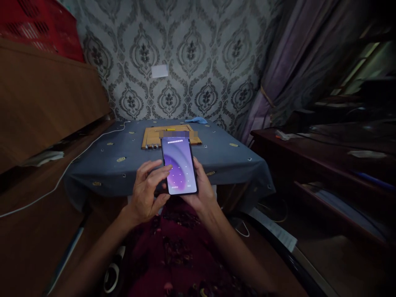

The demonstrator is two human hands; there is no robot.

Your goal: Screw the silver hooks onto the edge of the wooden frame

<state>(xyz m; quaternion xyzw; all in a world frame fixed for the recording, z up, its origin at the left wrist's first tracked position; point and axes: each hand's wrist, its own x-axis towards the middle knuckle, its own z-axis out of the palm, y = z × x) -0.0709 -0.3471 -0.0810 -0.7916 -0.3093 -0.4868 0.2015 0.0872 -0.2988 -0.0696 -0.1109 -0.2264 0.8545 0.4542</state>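
Observation:
Upright in front of me is a smartphone (178, 165), its lit purple screen showing a grid of white dots. My right hand (202, 187) grips it along the right edge and from below; some of those fingers are hidden behind it. At the left side of the screen, my left hand (148, 189) has its fingers spread, with one fingertip over the dot grid. Whether that fingertip touches the glass I cannot tell. Just beyond the phone, a wooden board (151, 134) lies on the table, with a yellow, pen-like item (170, 130) on it.
A patterned blue cloth (123, 142) covers the table, and a light-blue cloth (198, 120) lies at its back. On the left, a white cable (78, 156) runs past a wooden cabinet (49, 99). To the right stands a dark desk (278, 150) beside a purple curtain (275, 78).

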